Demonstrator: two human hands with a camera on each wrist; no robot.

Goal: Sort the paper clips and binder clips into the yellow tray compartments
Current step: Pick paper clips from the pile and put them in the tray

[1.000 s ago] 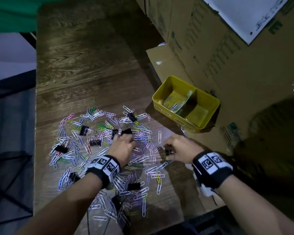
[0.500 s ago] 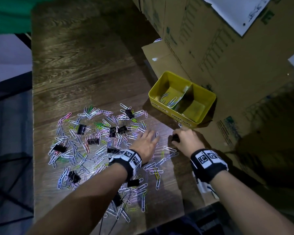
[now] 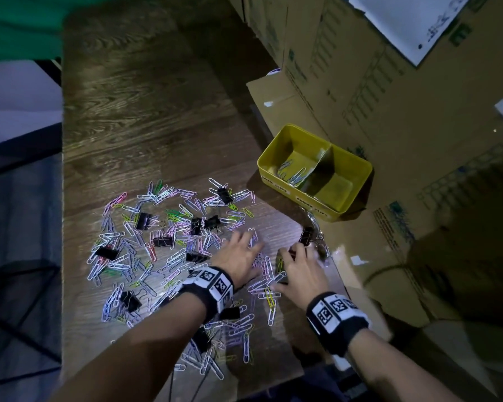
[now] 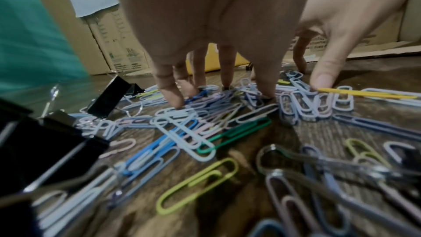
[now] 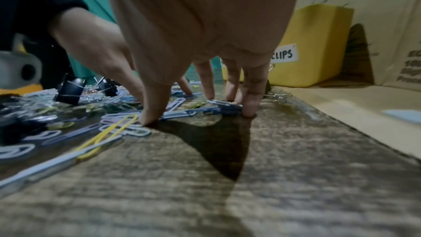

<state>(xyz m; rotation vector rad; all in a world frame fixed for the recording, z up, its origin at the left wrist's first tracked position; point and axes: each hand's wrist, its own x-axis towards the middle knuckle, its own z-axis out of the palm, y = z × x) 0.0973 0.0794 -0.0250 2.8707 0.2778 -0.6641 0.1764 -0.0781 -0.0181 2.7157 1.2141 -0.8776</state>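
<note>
Now paper clips [image 3: 266, 275] under both grips

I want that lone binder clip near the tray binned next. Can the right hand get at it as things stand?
Probably yes. The binder clip lies just beyond the right hand, apart from the pile, with only bare table between them.

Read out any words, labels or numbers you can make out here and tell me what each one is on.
"CLIPS": white label on the yellow tray, its start hidden behind the right hand.
Two labels on the tray's front wall in the head view: too blurred to read with certainty.
Print on the cardboard boxes and white sheet: too small or blurred.
Wristband markers: patterns, not text.
</note>
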